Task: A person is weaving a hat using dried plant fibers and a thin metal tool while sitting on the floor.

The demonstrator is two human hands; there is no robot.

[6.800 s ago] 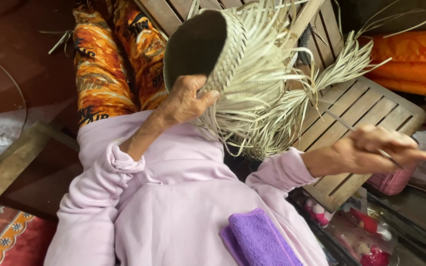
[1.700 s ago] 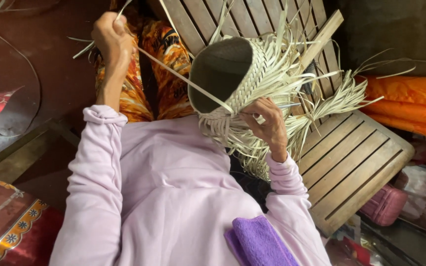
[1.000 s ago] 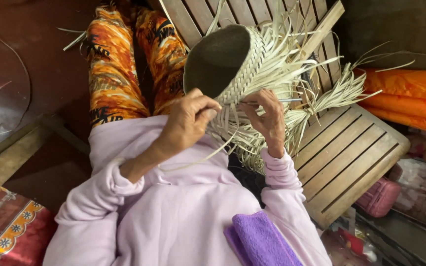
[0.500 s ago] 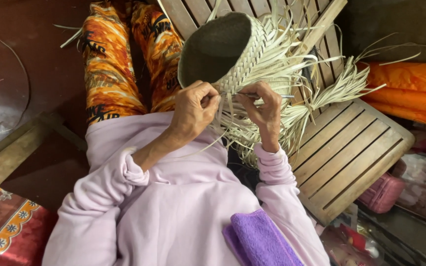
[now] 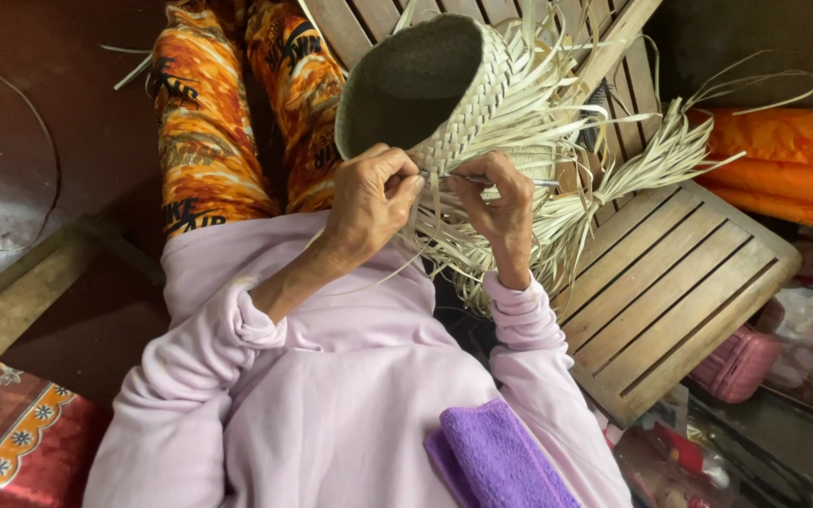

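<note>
A red package with orange patterned trim (image 5: 21,442) lies lower left.

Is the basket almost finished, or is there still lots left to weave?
The round body of the woven basket looks done: tight plaiting runs up to its dark opening. Right now the left hand and right hand pinch strips at the woven edge. Left to do: many loose strips fan out unwoven below that edge, so there seems a fair bit to go.

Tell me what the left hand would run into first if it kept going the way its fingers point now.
The left hand points toward the right hand. It would likely meet the thin strip pinched between them first, then the woven basket wall just beyond; depth there is hard to judge.
</note>
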